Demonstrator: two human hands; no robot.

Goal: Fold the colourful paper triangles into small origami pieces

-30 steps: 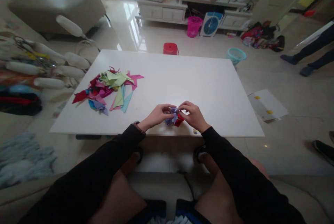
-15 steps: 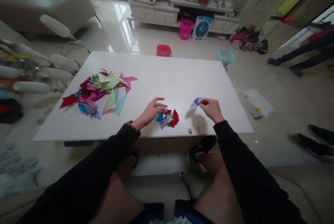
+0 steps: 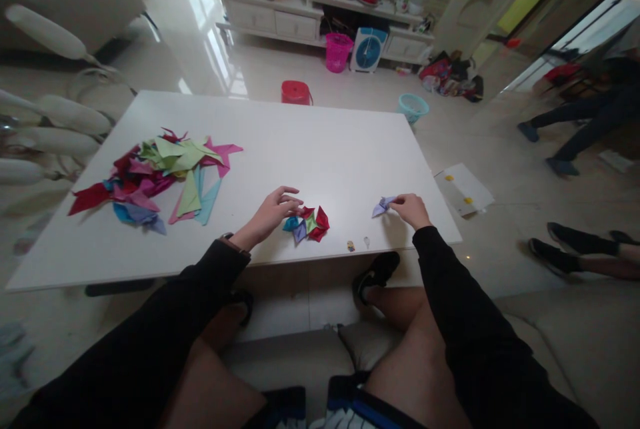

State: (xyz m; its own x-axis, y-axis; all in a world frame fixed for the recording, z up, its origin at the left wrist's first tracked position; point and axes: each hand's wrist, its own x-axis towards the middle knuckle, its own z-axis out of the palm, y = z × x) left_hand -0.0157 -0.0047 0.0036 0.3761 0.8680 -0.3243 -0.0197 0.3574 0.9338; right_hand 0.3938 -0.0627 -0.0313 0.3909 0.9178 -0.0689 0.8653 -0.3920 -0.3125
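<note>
On the right part of the white table, my right hand pinches a pale purple folded paper piece by one end, low over the tabletop; whether it touches the table I cannot tell. My left hand hovers with fingers apart, beside a small cluster of folded paper pieces in red, green, purple and blue. It holds nothing. A loose pile of folded coloured paper, mostly pink, red, green and blue, lies at the table's left.
Two tiny objects, one a small yellowish piece, lie near the table's front edge. Beyond the table stand a red stool and a light blue basket. Other people's legs show at the right.
My right hand has moved right and lower with the purple paper piece, away from the cluster. My left hand stays by the cluster. The whole view has shifted with my head.
</note>
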